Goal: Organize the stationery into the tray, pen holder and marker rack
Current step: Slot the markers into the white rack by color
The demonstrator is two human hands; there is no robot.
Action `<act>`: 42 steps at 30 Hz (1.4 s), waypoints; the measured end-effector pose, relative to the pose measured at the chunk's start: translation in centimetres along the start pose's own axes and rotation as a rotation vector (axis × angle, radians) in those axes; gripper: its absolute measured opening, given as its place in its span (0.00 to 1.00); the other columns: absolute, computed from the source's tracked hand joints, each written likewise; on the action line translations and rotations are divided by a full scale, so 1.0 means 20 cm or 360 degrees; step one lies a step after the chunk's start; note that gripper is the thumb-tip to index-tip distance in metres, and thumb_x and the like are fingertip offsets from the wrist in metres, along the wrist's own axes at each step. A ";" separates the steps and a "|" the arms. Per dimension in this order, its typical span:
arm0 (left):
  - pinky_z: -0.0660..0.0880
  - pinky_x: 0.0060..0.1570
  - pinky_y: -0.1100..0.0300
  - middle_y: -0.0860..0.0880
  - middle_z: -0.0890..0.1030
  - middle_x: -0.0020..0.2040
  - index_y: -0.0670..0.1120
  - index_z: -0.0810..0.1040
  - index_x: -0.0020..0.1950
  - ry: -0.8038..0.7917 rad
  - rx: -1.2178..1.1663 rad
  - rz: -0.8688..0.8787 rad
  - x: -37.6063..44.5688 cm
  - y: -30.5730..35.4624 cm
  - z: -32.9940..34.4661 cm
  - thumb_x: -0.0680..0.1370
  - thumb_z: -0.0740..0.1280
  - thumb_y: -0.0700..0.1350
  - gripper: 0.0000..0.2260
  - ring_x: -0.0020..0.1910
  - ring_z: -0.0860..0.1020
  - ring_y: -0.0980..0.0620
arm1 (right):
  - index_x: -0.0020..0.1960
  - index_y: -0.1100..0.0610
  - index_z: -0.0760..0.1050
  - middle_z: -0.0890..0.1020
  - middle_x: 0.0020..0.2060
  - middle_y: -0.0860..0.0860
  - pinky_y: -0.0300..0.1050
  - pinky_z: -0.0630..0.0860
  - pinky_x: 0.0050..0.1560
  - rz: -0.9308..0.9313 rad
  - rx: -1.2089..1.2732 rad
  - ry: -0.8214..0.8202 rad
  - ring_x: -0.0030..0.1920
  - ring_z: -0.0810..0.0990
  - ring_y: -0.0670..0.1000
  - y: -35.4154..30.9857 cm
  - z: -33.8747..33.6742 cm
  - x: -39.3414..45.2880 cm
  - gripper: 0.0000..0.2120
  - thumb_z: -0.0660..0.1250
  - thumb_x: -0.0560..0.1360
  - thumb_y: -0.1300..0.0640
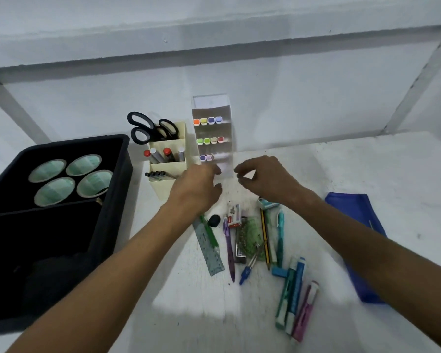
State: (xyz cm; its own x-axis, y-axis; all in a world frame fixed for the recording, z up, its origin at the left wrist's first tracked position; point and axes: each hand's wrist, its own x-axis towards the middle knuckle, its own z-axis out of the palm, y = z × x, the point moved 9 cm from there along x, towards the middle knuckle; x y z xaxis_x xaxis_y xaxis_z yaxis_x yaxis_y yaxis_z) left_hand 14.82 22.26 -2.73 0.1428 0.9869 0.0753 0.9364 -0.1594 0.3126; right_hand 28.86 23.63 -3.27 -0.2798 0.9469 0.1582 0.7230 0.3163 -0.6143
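A clear marker rack [211,105] stands at the back with coloured-cap markers on three shelves. My left hand [197,187] is at its lowest shelf with fingers curled; blur hides whether it pinches a marker. My right hand [265,179] hovers just right of the rack, fingers loosely curled, holding nothing. A cream pen holder [167,186] left of the rack holds scissors [143,128], markers and pens. The black tray [74,143] at the left holds several tape rolls [69,179]. Loose stationery lies below my hands: a ruler [209,248], a purple pen [229,250], a pencil [265,240] and highlighters [293,296].
A blue pouch [359,238] lies at the right on the white tabletop. A staples box [234,215], a small black item [214,220], a teal pen [280,235] and a compass [250,263] sit among the loose pile. A white wall ledge runs behind.
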 end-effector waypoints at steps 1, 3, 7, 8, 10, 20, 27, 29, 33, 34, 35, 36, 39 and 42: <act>0.78 0.51 0.56 0.49 0.84 0.51 0.50 0.77 0.65 -0.0068 -0.0071 0.0020 -0.03 0.03 0.03 0.76 0.68 0.48 0.17 0.48 0.80 0.49 | 0.53 0.53 0.82 0.83 0.43 0.45 0.24 0.68 0.40 0.0023 0.0005 -0.0085 0.31 0.75 0.33 0.03 -0.03 -0.06 0.10 0.70 0.72 0.57; 0.75 0.47 0.62 0.51 0.84 0.47 0.50 0.79 0.63 -0.0237 -0.0205 0.0076 -0.12 0.11 0.10 0.76 0.68 0.49 0.15 0.42 0.78 0.54 | 0.48 0.52 0.83 0.81 0.38 0.43 0.25 0.69 0.35 0.0071 -0.0019 -0.0271 0.32 0.77 0.32 0.08 -0.07 -0.22 0.06 0.72 0.71 0.56; 0.68 0.36 0.72 0.54 0.82 0.46 0.51 0.82 0.56 -0.0557 -0.0353 0.0257 -0.30 0.30 0.26 0.74 0.71 0.50 0.11 0.40 0.76 0.60 | 0.45 0.51 0.82 0.82 0.36 0.43 0.28 0.72 0.32 0.0248 0.0000 -0.0540 0.32 0.81 0.42 0.22 -0.10 -0.56 0.05 0.73 0.70 0.53; 0.69 0.35 0.73 0.54 0.82 0.44 0.50 0.82 0.53 -0.0647 -0.0359 0.0305 -0.35 0.34 0.31 0.74 0.71 0.50 0.10 0.38 0.76 0.61 | 0.45 0.50 0.81 0.83 0.37 0.43 0.28 0.72 0.32 0.0295 -0.0027 -0.0585 0.35 0.81 0.43 0.26 -0.10 -0.64 0.05 0.73 0.70 0.52; 0.74 0.33 0.71 0.54 0.82 0.39 0.48 0.83 0.48 -0.0805 -0.0392 0.0351 -0.44 0.40 0.39 0.74 0.72 0.50 0.08 0.31 0.77 0.62 | 0.46 0.50 0.81 0.82 0.39 0.43 0.28 0.72 0.34 0.0370 -0.0064 -0.0651 0.38 0.80 0.41 0.31 -0.08 -0.78 0.07 0.74 0.70 0.51; 0.81 0.32 0.59 0.45 0.85 0.37 0.41 0.83 0.48 -0.1377 -0.0464 0.0146 -0.74 0.45 0.64 0.74 0.73 0.50 0.13 0.32 0.84 0.50 | 0.69 0.52 0.69 0.78 0.55 0.49 0.34 0.66 0.45 0.0520 -0.0178 -0.0560 0.43 0.72 0.43 0.39 0.07 -0.95 0.27 0.70 0.73 0.49; 0.81 0.33 0.60 0.44 0.85 0.36 0.40 0.85 0.46 -0.1308 -0.0492 0.0092 -0.75 0.43 0.63 0.75 0.72 0.46 0.09 0.35 0.84 0.48 | 0.64 0.51 0.73 0.77 0.54 0.50 0.35 0.67 0.45 0.0470 -0.0126 -0.0474 0.43 0.72 0.43 0.40 0.07 -0.92 0.23 0.73 0.71 0.50; 0.81 0.32 0.59 0.44 0.84 0.36 0.41 0.84 0.44 -0.1204 -0.0434 0.0071 -0.73 0.42 0.61 0.75 0.71 0.45 0.08 0.34 0.84 0.48 | 0.62 0.52 0.74 0.77 0.55 0.49 0.32 0.67 0.42 0.0461 -0.0080 -0.0370 0.42 0.72 0.42 0.43 0.05 -0.90 0.22 0.73 0.70 0.50; 0.81 0.36 0.53 0.43 0.84 0.38 0.42 0.82 0.45 -0.0868 -0.0358 0.0068 -0.66 0.41 0.48 0.74 0.70 0.47 0.08 0.35 0.83 0.49 | 0.57 0.53 0.74 0.80 0.52 0.47 0.29 0.71 0.36 0.0503 0.0084 -0.0146 0.40 0.79 0.44 0.48 -0.01 -0.86 0.19 0.74 0.69 0.52; 0.81 0.34 0.54 0.43 0.84 0.37 0.42 0.81 0.45 -0.0808 -0.0426 0.0043 -0.64 0.40 0.44 0.74 0.70 0.46 0.07 0.33 0.83 0.51 | 0.56 0.53 0.74 0.80 0.51 0.47 0.30 0.73 0.36 0.0501 0.0122 -0.0104 0.39 0.80 0.44 0.49 -0.03 -0.84 0.18 0.75 0.69 0.53; 0.82 0.32 0.55 0.44 0.83 0.36 0.43 0.81 0.45 -0.0750 -0.0516 0.0017 -0.61 0.39 0.41 0.74 0.70 0.45 0.06 0.31 0.83 0.53 | 0.55 0.53 0.74 0.80 0.50 0.47 0.31 0.75 0.37 0.0494 0.0165 -0.0064 0.39 0.81 0.45 0.49 -0.05 -0.82 0.18 0.75 0.68 0.54; 0.82 0.32 0.55 0.46 0.83 0.35 0.43 0.81 0.44 -0.0686 -0.0599 -0.0006 -0.58 0.37 0.37 0.74 0.71 0.45 0.05 0.29 0.82 0.55 | 0.54 0.53 0.75 0.80 0.49 0.46 0.34 0.77 0.39 0.0482 0.0213 -0.0022 0.39 0.82 0.46 0.48 -0.08 -0.80 0.18 0.76 0.67 0.54; 0.83 0.38 0.55 0.50 0.84 0.38 0.45 0.82 0.48 -0.0436 -0.0781 -0.0132 -0.47 0.28 0.22 0.73 0.74 0.47 0.07 0.32 0.83 0.55 | 0.51 0.54 0.76 0.81 0.46 0.47 0.45 0.81 0.44 0.0400 0.0352 0.0062 0.39 0.83 0.49 0.43 -0.16 -0.71 0.17 0.78 0.65 0.56; 0.83 0.42 0.53 0.49 0.85 0.39 0.45 0.82 0.53 -0.0251 -0.0882 -0.0186 -0.39 0.20 0.07 0.72 0.75 0.47 0.11 0.35 0.84 0.52 | 0.46 0.59 0.77 0.83 0.42 0.54 0.55 0.81 0.44 0.0337 0.0645 0.0093 0.40 0.84 0.57 0.35 -0.25 -0.60 0.13 0.77 0.66 0.61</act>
State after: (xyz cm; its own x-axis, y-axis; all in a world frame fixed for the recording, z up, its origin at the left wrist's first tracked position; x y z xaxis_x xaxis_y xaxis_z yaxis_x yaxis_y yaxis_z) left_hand 17.84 13.99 -3.43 0.1346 0.9839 -0.1179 0.6476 0.0027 0.7620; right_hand 40.43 14.85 -5.58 -0.1082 0.9936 0.0328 0.4519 0.0785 -0.8886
